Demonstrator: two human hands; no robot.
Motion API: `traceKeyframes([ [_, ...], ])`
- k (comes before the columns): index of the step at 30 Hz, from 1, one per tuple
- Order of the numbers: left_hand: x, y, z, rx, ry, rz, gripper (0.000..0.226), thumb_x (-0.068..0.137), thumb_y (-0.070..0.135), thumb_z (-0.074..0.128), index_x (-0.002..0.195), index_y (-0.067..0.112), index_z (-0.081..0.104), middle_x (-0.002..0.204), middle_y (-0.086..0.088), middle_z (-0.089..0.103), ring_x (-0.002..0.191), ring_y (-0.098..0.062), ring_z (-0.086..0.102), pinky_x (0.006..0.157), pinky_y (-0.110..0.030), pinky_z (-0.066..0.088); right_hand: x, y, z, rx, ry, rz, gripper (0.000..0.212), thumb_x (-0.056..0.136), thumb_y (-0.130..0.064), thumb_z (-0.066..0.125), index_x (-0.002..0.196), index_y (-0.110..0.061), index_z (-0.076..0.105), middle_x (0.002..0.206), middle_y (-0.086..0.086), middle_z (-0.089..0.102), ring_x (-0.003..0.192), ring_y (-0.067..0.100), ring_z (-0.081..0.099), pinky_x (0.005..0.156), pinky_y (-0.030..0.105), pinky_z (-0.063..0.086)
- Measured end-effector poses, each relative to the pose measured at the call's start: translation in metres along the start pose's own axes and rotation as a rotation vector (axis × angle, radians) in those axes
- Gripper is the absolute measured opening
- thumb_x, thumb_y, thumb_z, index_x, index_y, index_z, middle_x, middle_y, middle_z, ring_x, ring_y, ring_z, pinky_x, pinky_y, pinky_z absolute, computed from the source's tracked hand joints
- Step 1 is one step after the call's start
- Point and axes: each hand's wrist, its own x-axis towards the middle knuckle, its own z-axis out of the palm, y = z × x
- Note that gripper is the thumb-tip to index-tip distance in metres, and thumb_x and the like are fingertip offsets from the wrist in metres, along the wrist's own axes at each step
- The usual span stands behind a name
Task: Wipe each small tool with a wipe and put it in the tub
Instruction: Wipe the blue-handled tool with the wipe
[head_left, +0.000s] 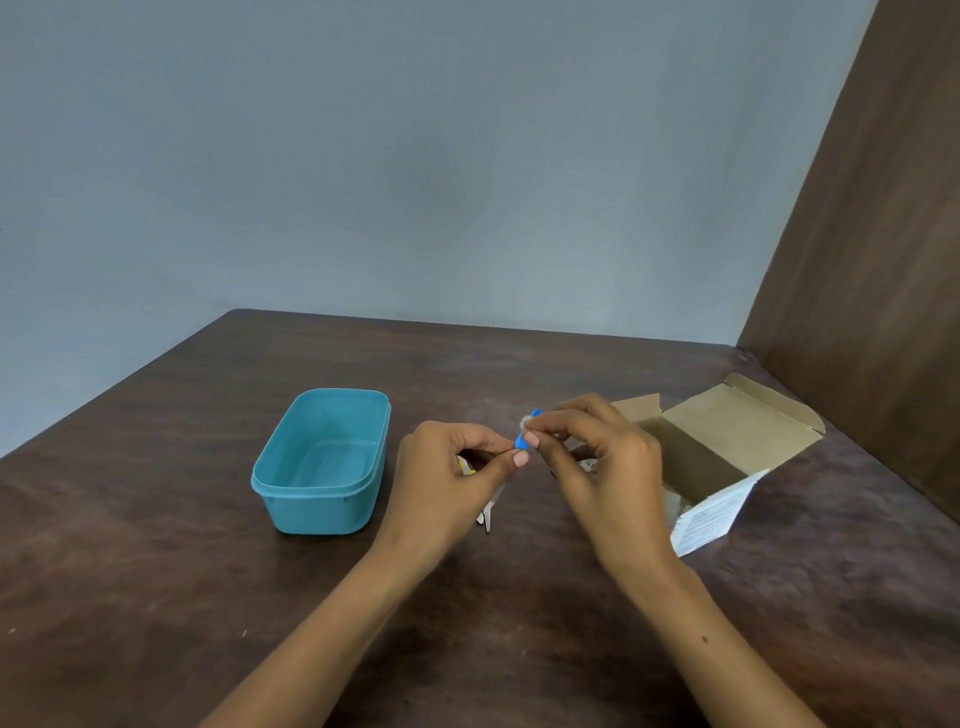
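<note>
— Just right of the frame's centre, what are the two hands doing?

— Both work on one small blue tool (521, 441). The left hand (457, 470) pinches its lower end between thumb and forefinger; the right hand (597, 457) pinches something pale against its upper part, most likely the wipe (525, 422), though it is too small to be sure.

— So which step is this?

— Wiping, I judge. The teal tub (322, 462), left of centre, looks empty, so no tool has gone in yet.

— Anything else waiting?

— Under the left hand lie a metal piece (487, 517) and something yellow (466, 466), mostly hidden; I cannot tell what they are. An open cardboard box (727, 441) stands at the right on the dark wooden table (156, 571), with a printed leaflet (711, 519) at its near side.

— And the next move?

— Once the wipe has covered the tool, the left hand would carry it leftward over the tub's rim and let go, while the right keeps the wipe.
</note>
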Motion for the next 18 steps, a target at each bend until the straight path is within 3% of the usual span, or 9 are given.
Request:
traceKeyframes([
  [5, 0.0013, 0.001, -0.0027, -0.027, 0.047, -0.005, 0.005, 0.076, 0.021, 0.076, 0.073, 0.024, 0.077, 0.065, 0.008, 0.072, 0.063, -0.003, 0.064, 0.061, -0.024, 0.05, 0.0008, -0.002, 0.0025, 0.112, -0.117, -0.018, 0.009, 0.082, -0.015, 0.065, 0.087, -0.014, 0.073, 0.085, -0.004, 0.066, 0.077, 0.007, 0.061, 0.065, 0.019, 0.048],
  [11, -0.0007, 0.0036, -0.0015, -0.046, 0.003, -0.031, 0.006, 0.076, 0.018, 0.076, 0.075, 0.024, 0.077, 0.065, 0.01, 0.072, 0.061, 0.001, 0.061, 0.06, -0.019, 0.047, 0.005, 0.0075, -0.0027, 0.004, 0.039, -0.022, 0.008, 0.081, -0.011, 0.069, 0.086, -0.014, 0.074, 0.085, -0.002, 0.068, 0.073, 0.005, 0.061, 0.064, 0.015, 0.047],
  [16, 0.0008, 0.0037, -0.0043, -0.069, 0.004, -0.028, 0.008, 0.074, 0.023, 0.078, 0.073, 0.03, 0.076, 0.066, 0.006, 0.073, 0.065, -0.009, 0.065, 0.062, -0.026, 0.05, 0.001, 0.0038, 0.0013, 0.067, -0.121, -0.053, 0.011, 0.082, -0.01, 0.065, 0.088, -0.013, 0.074, 0.087, -0.001, 0.068, 0.078, 0.005, 0.062, 0.065, 0.012, 0.045],
  [18, 0.0005, 0.0047, -0.0053, -0.097, -0.013, -0.046, 0.009, 0.074, 0.02, 0.078, 0.076, 0.029, 0.077, 0.067, 0.005, 0.073, 0.065, -0.008, 0.065, 0.06, -0.023, 0.05, 0.0026, 0.0042, 0.0001, 0.045, -0.111, -0.062, 0.012, 0.082, -0.01, 0.065, 0.089, -0.013, 0.074, 0.088, -0.001, 0.068, 0.078, 0.005, 0.061, 0.067, 0.012, 0.045],
])
